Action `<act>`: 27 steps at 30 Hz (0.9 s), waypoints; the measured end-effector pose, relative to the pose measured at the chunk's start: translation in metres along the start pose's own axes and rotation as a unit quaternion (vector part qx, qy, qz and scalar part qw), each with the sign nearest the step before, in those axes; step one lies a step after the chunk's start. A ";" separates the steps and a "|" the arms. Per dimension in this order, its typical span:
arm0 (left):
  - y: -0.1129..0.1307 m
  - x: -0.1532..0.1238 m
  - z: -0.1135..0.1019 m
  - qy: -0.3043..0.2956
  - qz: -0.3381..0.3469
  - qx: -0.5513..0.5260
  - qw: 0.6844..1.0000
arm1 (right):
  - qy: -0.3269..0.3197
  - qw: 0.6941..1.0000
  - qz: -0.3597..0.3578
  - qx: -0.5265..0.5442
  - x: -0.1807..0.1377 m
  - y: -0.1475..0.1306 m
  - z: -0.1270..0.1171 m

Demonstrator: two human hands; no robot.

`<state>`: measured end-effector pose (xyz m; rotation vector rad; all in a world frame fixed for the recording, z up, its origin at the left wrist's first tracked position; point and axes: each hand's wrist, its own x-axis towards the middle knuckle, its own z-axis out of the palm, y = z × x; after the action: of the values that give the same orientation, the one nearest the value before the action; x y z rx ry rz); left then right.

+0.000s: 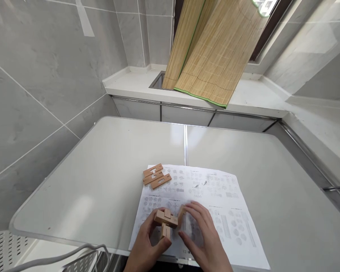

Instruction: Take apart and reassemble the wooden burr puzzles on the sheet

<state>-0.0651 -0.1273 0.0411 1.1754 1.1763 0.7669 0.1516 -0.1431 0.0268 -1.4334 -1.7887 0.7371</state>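
Note:
My left hand (146, 245) grips a small cluster of interlocked notched wooden pieces (166, 223) from below and the left, over the near edge of a printed instruction sheet (215, 196). My right hand (204, 234) is closed on another wooden piece (182, 214) pressed against the right side of the cluster. Three loose notched wooden bars (156, 176) lie side by side at the sheet's far left corner, apart from both hands.
The sheet lies on a white table (102, 170) with a metal seam down its middle. Behind it runs a white counter (136, 85) with a rolled bamboo mat (209, 56) leaning over a sink. A grey cable (59, 257) and perforated metal sit at the lower left.

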 end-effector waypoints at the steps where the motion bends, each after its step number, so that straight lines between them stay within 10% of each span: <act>1: 0.003 -0.001 0.001 -0.009 0.008 0.007 1.000 | -0.008 1.000 -0.001 0.030 0.001 -0.006 -0.003; 14: 0.031 0.012 0.009 -0.032 0.084 0.193 0.977 | -0.021 0.964 0.143 0.224 -0.012 -0.001 -0.020; 27: 0.024 0.039 -0.011 -0.043 0.115 0.403 0.907 | 0.088 0.974 0.202 0.062 -0.008 0.014 0.003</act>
<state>-0.0624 -0.0824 0.0532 2.0390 1.3356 0.3748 0.1585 -0.1482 0.0127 -1.7401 -1.3077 0.8783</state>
